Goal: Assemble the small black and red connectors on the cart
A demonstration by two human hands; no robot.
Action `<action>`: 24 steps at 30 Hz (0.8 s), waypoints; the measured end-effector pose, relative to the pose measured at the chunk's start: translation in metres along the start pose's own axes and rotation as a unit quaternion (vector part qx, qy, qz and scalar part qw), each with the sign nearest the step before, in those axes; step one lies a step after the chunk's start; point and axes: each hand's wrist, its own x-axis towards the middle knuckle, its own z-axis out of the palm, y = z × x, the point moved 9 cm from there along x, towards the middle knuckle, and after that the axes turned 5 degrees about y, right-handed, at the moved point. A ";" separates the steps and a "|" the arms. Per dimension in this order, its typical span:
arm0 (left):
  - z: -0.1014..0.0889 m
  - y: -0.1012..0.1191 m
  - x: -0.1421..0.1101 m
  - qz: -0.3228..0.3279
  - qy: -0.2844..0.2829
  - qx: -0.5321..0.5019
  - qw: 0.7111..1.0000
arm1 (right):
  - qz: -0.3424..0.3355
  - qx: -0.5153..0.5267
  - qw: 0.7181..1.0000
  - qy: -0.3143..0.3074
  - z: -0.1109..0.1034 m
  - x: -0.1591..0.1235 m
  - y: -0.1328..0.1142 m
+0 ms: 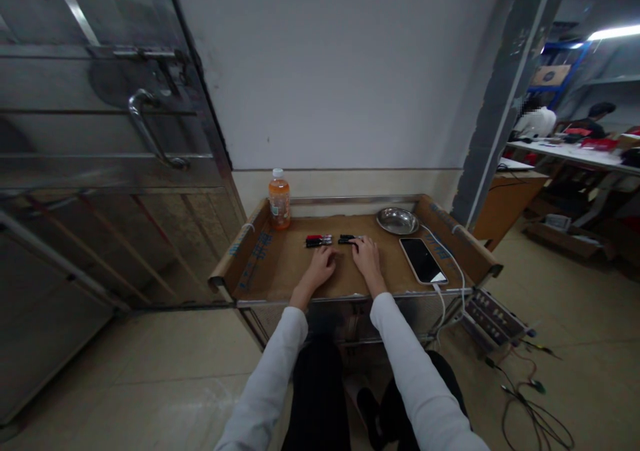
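Slim red and black pieces (pixel 319 240) lie crosswise on the brown counter (pixel 333 224), near a small black bunch (pixel 345 239)

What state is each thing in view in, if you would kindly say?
Left pens: lying side by side
Right pens: lying flat, at the right hand
Left hand: fingers bent, near the left pens
Bottle: upright, capped, mostly full
Dish: open side up
Phone: face up, screen dark, cable plugged in
Door: looks shut
Lamp: lit
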 end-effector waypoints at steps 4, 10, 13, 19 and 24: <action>0.009 0.006 0.006 -0.001 -0.010 -0.003 1.000 | -0.001 0.012 1.000 -0.002 0.003 0.000 0.002; 0.026 0.010 0.020 -0.013 -0.005 0.034 0.999 | -0.009 0.031 0.999 0.005 0.004 0.001 0.003; 0.032 0.013 0.028 -0.009 -0.002 0.051 0.999 | -0.003 0.036 0.999 0.008 0.002 0.001 0.004; 0.036 0.019 0.039 0.001 -0.005 0.037 0.999 | 0.033 0.034 0.998 0.039 -0.009 0.000 0.009; 0.036 0.016 0.041 -0.021 -0.014 0.011 1.000 | 0.065 -0.015 0.997 0.048 -0.015 -0.002 0.013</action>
